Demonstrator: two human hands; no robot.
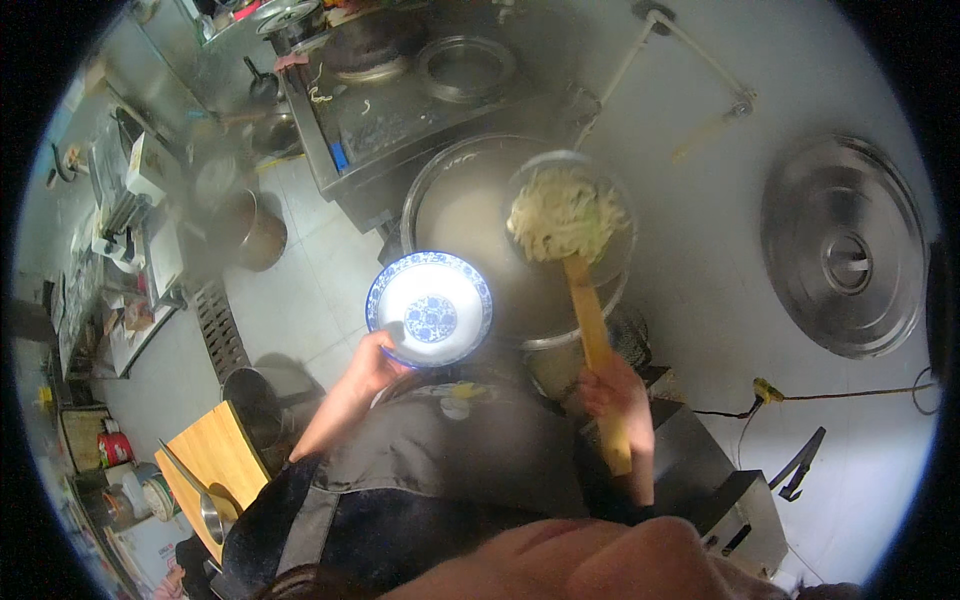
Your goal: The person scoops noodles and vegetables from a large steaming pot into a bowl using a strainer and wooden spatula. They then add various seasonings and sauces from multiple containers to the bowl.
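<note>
My left hand [374, 364] grips the near left rim of a shallow white bowl [408, 335] with a blue floral border. Its patterned bottom shows, with no food on it. My right hand [617, 393] is wrapped round the flat wooden handle [588, 315] of a strainer. Pale noodles with some green in them [567, 215] fill the strainer, which is over the right side of a big round metal pot [410, 205]. Cloudy whitish liquid [465, 220] stands in the pot. The bowl is at the pot's near left edge, apart from the strainer.
A steel stove counter [390, 135] lies beyond the pot. On the right wall is a large metal lid [848, 250], with a cable [830, 397] below it. At lower left, a ladle [208, 515] rests on a wooden board [215, 450]. A metal bucket [262, 235] stands on the floor.
</note>
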